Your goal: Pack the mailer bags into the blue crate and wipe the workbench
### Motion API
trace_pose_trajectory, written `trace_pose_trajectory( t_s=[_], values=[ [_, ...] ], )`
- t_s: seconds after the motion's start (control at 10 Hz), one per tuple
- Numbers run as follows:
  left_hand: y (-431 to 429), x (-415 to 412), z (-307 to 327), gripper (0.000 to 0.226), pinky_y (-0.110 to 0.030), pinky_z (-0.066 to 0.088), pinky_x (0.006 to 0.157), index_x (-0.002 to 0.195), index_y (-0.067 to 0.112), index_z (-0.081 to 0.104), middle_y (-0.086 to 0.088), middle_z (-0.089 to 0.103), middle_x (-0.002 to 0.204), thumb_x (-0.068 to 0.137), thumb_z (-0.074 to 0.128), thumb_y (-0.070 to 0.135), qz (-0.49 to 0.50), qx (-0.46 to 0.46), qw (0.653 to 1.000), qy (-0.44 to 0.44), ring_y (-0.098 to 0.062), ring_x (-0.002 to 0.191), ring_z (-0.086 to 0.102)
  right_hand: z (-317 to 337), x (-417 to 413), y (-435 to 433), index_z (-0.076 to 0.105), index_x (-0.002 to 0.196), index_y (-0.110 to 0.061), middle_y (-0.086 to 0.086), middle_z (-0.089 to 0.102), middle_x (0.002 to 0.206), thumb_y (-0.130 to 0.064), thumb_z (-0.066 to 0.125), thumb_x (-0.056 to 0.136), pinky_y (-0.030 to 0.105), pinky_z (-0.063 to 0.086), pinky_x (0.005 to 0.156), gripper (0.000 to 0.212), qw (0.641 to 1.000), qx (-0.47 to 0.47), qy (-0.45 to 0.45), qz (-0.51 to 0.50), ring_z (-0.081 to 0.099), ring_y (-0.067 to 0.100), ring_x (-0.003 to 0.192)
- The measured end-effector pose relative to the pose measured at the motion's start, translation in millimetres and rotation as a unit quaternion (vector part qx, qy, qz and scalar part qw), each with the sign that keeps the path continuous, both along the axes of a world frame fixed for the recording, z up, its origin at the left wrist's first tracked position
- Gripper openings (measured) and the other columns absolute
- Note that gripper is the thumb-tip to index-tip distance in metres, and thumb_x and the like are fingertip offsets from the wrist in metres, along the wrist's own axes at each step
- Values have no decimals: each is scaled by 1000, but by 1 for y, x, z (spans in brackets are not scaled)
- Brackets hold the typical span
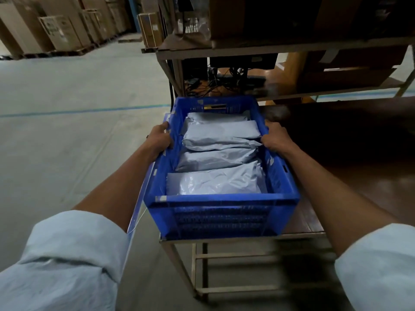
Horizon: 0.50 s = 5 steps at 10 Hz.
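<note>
A blue crate (pixel 222 217) sits at the left end of the brown workbench (pixel 350 158), its left side at the bench's edge. Several grey mailer bags (pixel 215 180) lie stacked flat inside it, filling it front to back. My left hand (pixel 160 138) grips the crate's left rim, fingers curled over the outside. On the opposite rim, my right hand (pixel 277 138) grips with the thumb on the inner side.
A shelf (pixel 247 49) over the bench carries cardboard boxes. Cables and a dark device (pixel 238 77) lie at the back of the bench. Open concrete floor (pixel 67 131) stretches left, with stacked cartons (pixel 56 30) on pallets beyond.
</note>
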<state>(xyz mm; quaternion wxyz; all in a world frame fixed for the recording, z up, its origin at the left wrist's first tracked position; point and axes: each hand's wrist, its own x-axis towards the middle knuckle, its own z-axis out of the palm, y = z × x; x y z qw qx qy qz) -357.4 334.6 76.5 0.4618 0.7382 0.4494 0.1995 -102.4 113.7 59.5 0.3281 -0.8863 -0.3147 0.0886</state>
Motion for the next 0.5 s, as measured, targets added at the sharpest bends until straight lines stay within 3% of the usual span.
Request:
trace_pose_trajectory(
  t_s=[0.2, 0.4, 0.5],
  values=[
    [3, 2, -5, 86, -39, 49, 75, 157, 17, 35, -12, 57, 127, 80, 54, -17, 0, 5, 1000, -13, -26, 77, 57, 2, 1, 1, 49, 137, -3, 25, 54, 136, -5, 58, 88, 31, 39, 88, 50, 1000, -11, 1, 4, 53, 44, 121],
    [-7, -7, -7, 71, -28, 51, 73, 157, 16, 33, -9, 53, 139, 93, 61, 4, -16, 48, 999, -8, -27, 108, 59, 8, -4, -5, 47, 139, -10, 24, 55, 137, -15, 58, 87, 40, 44, 97, 53, 998, -48, -33, 34, 53, 44, 121],
    [-13, -8, -1, 70, -37, 45, 98, 155, 16, 36, -16, 49, 148, 93, 67, 17, -14, 142, 989, 27, -34, 128, 53, 10, -5, -2, 56, 128, -7, 25, 59, 129, -16, 58, 85, 41, 48, 94, 44, 994, -58, -88, 27, 57, 43, 115]
  ],
)
